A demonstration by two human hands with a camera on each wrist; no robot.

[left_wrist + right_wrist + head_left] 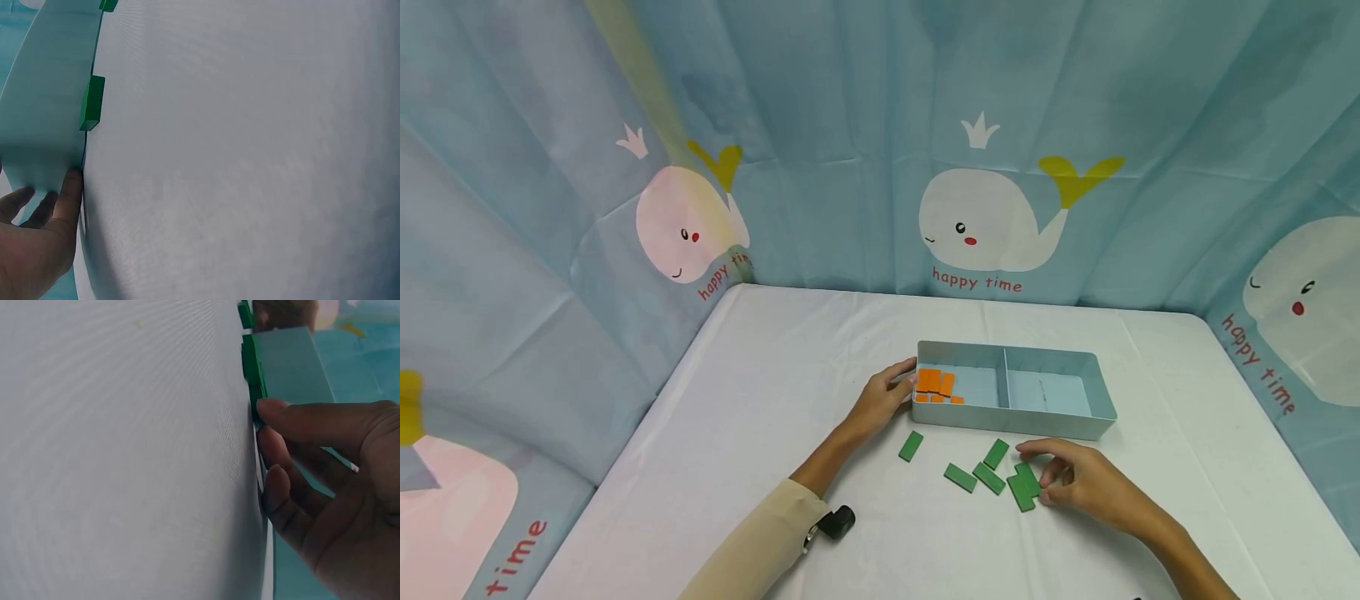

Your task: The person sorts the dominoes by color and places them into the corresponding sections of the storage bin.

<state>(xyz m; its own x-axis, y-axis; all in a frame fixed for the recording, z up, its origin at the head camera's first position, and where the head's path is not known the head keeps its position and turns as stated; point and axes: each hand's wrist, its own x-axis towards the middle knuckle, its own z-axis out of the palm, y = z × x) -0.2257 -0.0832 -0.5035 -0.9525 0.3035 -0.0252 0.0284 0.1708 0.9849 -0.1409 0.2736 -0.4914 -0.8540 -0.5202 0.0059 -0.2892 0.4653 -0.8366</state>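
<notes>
A light blue two-compartment box (1015, 422) lies on the white table. Several orange blocks (929, 381) lie in its left compartment; a divider (1002, 379) separates this from the right one. My left hand (880, 402) rests its fingers against the box's left end, also seen in the left wrist view as a hand (40, 240) touching the end wall. Before the box lie several flat green blocks (960, 477). My right hand (1093, 483) is over the rightmost green pair (1022, 492), thumb tip at its edge and index fingertip apart, beyond it.
A single green block (912, 446) lies near the box's front left corner. Light blue curtains (835, 225) with whale prints hang behind and beside the white-covered table (775, 358). A small black device (837, 522) sits at the left sleeve (767, 533).
</notes>
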